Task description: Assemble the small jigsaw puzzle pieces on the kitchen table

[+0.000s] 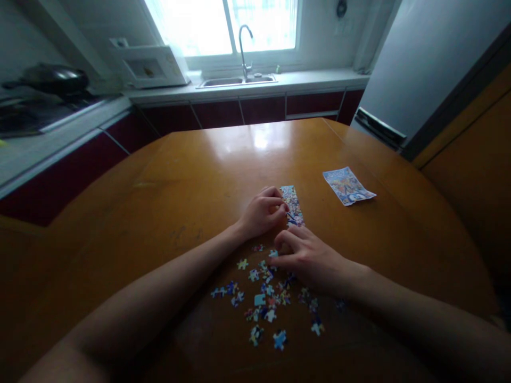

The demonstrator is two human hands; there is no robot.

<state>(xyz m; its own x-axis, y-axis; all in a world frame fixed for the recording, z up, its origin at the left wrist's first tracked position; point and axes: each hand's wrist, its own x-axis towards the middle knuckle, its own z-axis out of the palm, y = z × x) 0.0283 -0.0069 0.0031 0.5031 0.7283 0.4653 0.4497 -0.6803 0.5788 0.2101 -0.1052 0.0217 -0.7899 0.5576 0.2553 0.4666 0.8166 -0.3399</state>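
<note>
My left hand [264, 211] is closed, thumb and fingertips pinched on a small puzzle piece [291, 216] at the left edge of a joined puzzle strip [293, 199]. Fingers hide part of that piece and of the strip's edge. Just nearer to me, my right hand [309, 259] hovers low over loose pieces, its thumb and index finger apart. A light blue puzzle piece [273, 253] lies by those fingertips. Many loose puzzle pieces [260, 299] are scattered between my forearms, some overlapping; the right hand covers a few.
A creased printed sheet [346, 185] lies on the wooden table [191, 175], right of the strip. Beyond the table's far edge are a counter with a sink [223, 82], a white microwave [149, 66] and a stove with a pan [54, 80]. A fridge [431, 58] stands at right.
</note>
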